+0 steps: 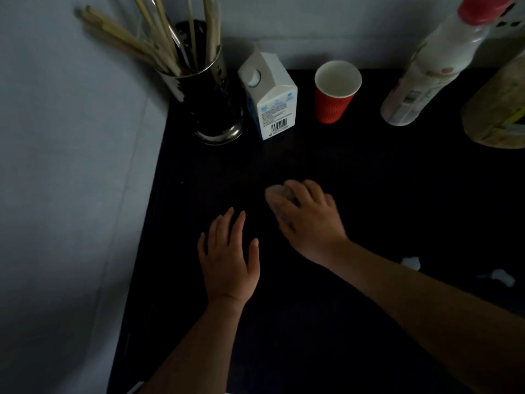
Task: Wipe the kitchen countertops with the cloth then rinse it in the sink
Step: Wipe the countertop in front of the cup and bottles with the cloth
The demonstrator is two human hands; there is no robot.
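The countertop (369, 180) is black and dimly lit. My right hand (306, 217) lies in the middle of it, pressed down on a small pale, crumpled cloth (277, 194) that shows only at my fingertips; the rest is hidden under the hand. My left hand (227, 257) rests flat on the counter to the left and a little nearer me, fingers spread, holding nothing. No sink is in view.
Along the back wall stand a metal holder (210, 100) full of chopsticks, a white carton (270, 95), a red paper cup (335, 92), a white bottle with a red cap (431, 66) and a tan container (500, 109). Two white scraps (410, 263) lie at the right. The counter's left edge (147, 223) meets a pale wall.
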